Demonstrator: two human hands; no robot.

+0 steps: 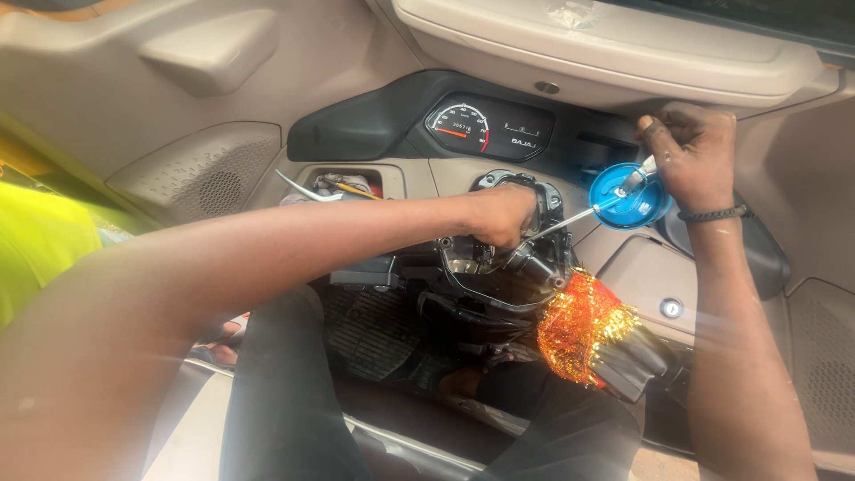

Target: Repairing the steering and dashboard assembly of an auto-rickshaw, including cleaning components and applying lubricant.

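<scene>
The right hand [693, 156] pinched a screwdriver [579, 214] by the blue disc [628, 198]; the left hand's [500, 216] fingers gripped the steering column [512, 258].

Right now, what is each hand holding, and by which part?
The right hand holds a thin metal tool by its upper end, beside the blue cap. The left hand grips the handlebar switch housing from above.

The left hand [503, 214] gripped the dark handlebar housing [499, 258], while the right hand [690, 156] held a long screwdriver [579, 216] with a blue disc [628, 198] beneath the speedometer [459, 125].
</scene>
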